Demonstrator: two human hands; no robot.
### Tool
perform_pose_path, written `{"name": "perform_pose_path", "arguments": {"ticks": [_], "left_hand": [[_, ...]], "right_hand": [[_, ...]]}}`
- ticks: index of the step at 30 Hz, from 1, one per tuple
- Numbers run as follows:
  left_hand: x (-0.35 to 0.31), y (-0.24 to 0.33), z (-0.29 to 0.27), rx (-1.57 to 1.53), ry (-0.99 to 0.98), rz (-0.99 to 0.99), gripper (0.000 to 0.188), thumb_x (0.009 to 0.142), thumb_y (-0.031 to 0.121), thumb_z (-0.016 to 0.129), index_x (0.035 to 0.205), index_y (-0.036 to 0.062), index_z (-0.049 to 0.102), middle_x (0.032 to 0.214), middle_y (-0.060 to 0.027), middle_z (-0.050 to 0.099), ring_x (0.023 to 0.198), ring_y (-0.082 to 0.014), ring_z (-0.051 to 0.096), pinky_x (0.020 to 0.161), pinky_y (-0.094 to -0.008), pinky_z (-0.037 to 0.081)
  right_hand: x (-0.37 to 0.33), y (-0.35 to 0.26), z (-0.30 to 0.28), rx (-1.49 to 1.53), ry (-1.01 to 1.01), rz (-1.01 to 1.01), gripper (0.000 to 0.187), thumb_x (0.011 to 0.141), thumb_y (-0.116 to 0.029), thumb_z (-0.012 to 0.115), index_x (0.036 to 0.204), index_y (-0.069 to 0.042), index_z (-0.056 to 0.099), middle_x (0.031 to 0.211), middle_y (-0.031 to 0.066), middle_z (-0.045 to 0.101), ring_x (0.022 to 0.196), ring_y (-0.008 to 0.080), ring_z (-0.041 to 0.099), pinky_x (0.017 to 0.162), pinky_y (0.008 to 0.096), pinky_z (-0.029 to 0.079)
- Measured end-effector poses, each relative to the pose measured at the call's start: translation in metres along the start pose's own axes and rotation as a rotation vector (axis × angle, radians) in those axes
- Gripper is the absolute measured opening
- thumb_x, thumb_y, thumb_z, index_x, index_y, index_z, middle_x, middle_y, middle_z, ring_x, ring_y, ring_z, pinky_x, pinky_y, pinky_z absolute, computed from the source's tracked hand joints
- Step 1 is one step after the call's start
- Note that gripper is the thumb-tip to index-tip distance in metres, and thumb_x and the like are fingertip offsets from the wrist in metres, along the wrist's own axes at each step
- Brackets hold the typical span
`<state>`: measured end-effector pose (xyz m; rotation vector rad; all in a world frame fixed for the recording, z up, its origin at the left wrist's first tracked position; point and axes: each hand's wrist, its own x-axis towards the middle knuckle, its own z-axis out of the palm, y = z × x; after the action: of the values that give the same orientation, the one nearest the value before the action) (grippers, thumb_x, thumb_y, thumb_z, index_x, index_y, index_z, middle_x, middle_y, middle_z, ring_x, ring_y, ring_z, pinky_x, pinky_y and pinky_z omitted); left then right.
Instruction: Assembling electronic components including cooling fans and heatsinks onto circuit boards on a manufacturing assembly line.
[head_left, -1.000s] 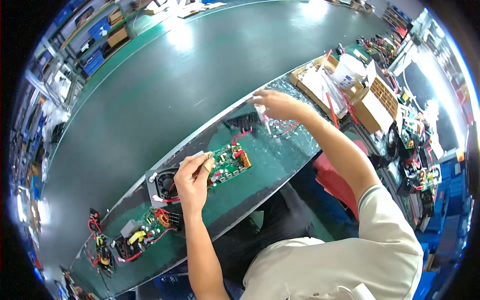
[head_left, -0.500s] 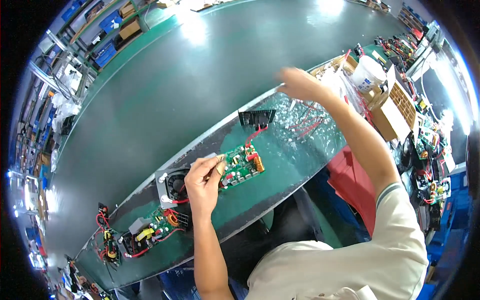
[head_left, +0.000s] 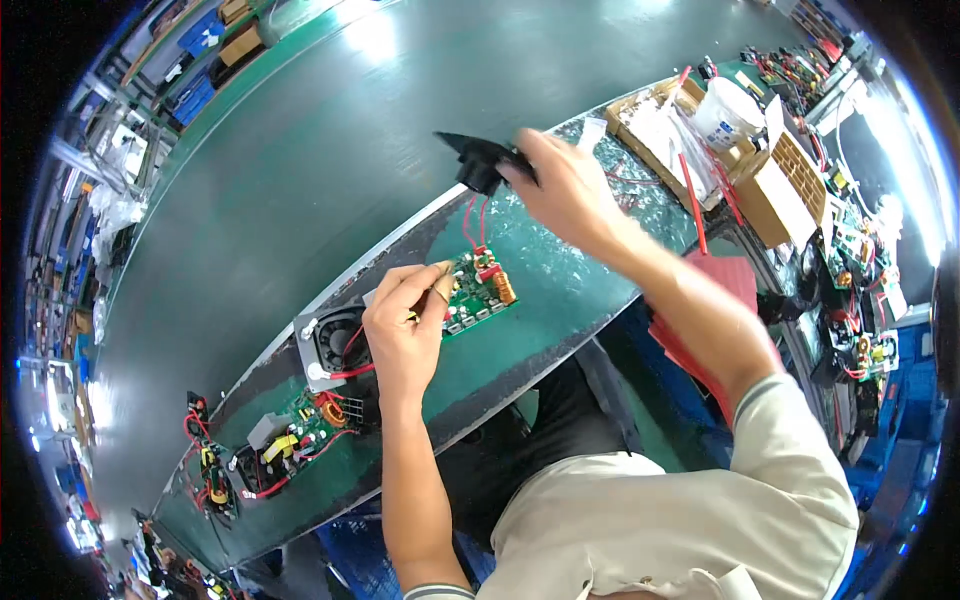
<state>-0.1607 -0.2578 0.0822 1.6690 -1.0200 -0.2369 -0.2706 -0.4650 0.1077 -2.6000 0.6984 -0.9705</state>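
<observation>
My right hand (head_left: 570, 190) grips a black panel (head_left: 490, 165) with a round black part on it, raised above the bench and tilted. Two red wires run down from the panel to a green circuit board (head_left: 470, 315) that carries coils and other components. At the board's left end is my left hand (head_left: 405, 310), its thumb and fingers pinched together. What sits between those fingertips is hidden. Just left of that hand stands a black fan (head_left: 338, 340) in a grey metal frame, with a red lead.
More wired circuit boards (head_left: 285, 445) lie along the bench to the left. Towards the right are a cardboard box (head_left: 785, 200), a white bucket (head_left: 725, 110) and an open carton (head_left: 640, 120) with wires and plastic. A red sheet-like thing (head_left: 725, 285) lies beside the bench's near edge.
My right hand has come leftward from the carton side and taken hold of the black panel, lifting it off the bench. My left hand stays pinched at the board.
</observation>
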Motion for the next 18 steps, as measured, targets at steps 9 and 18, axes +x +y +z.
{"name": "perform_pose_path", "arguments": {"ticks": [9, 18], "left_hand": [[0.002, 0.0, 0.035, 0.242, -0.223, 0.121, 0.019, 0.084, -0.002, 0.068, 0.103, 0.0008, 0.071, 0.091, -0.0076, 0.066, 0.073, -0.0128, 0.062, 0.063, -0.0255, 0.049], [0.018, 0.002, 0.054, 0.414, -0.224, 0.232, 0.027, 0.082, -0.002, 0.063, 0.105, 0.0051, 0.072, 0.085, -0.0087, 0.063, 0.079, -0.0263, 0.06, 0.072, -0.0383, 0.048]], "right_hand": [[-0.121, 0.033, 0.033, 0.589, 0.077, 0.687, 0.052, 0.084, -0.011, 0.073, 0.128, 0.003, 0.048, 0.086, 0.0059, 0.066, 0.073, 0.0079, 0.06, 0.062, 0.026, 0.05], [-0.109, 0.013, 0.028, 0.91, 0.062, 0.542, 0.039, 0.089, -0.006, 0.067, 0.125, 0.003, 0.056, 0.098, 0.0079, 0.07, 0.089, 0.0084, 0.062, 0.079, 0.027, 0.052]]}}
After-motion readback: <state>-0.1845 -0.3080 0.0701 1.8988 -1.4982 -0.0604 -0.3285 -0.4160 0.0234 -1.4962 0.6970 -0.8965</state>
